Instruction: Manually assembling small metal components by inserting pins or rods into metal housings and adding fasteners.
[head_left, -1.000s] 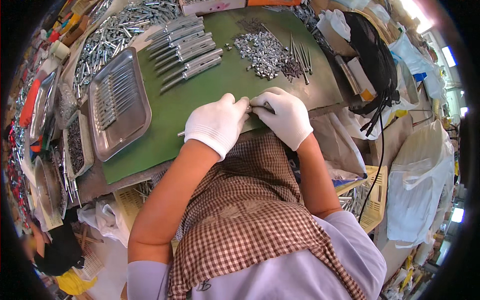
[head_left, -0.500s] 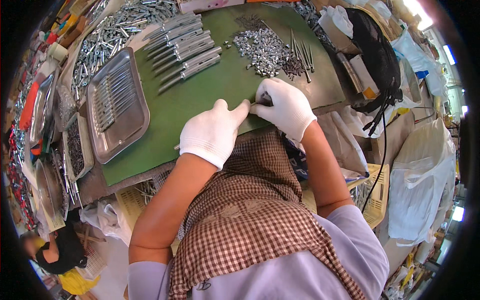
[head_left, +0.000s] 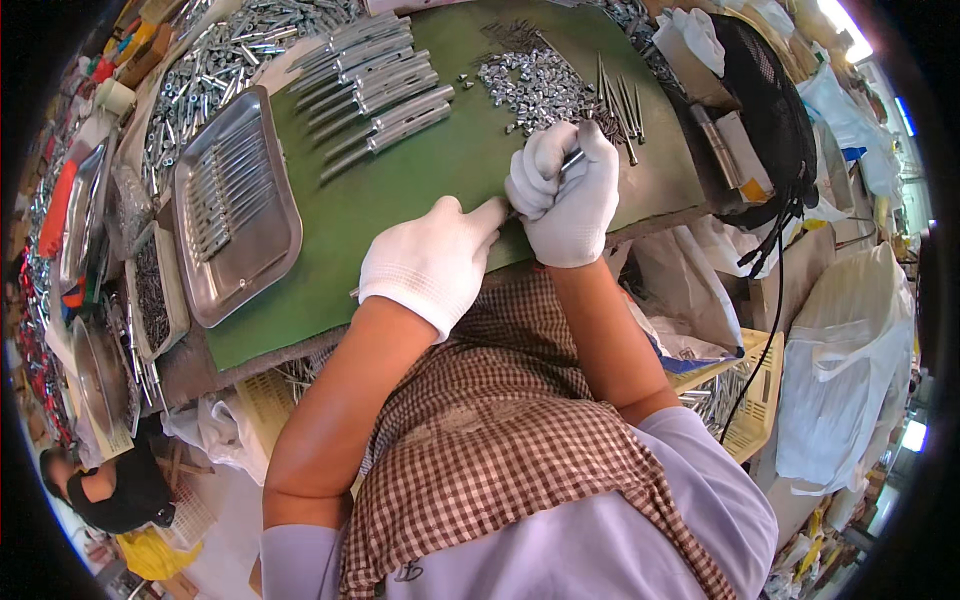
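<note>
My left hand [head_left: 428, 258], in a white glove, is closed around a slim metal part that is mostly hidden; only a bit of its end shows by the wrist. My right hand [head_left: 565, 200], also gloved, is curled with its palm side turned up, gripping a short metal cylinder [head_left: 573, 158] between thumb and fingers. The hands almost meet over the near edge of the green mat [head_left: 330, 230]. Just beyond the right hand lie a heap of small silvery nuts [head_left: 525, 85], some dark small pins, and several long thin bolts [head_left: 625, 110].
Several metal rods with sleeves [head_left: 385, 105] lie in rows on the mat. To their left, a steel tray [head_left: 285, 235] holds a line of similar rods. Loose metal parts [head_left: 205, 90] pile up at the far left. A black mesh bag [head_left: 765, 120] stands at right. Another person [head_left: 115, 490] is at lower left.
My right hand has turned palm up and moved slightly away toward the nuts, showing the metal cylinder in its fingers. My left hand has barely moved.
</note>
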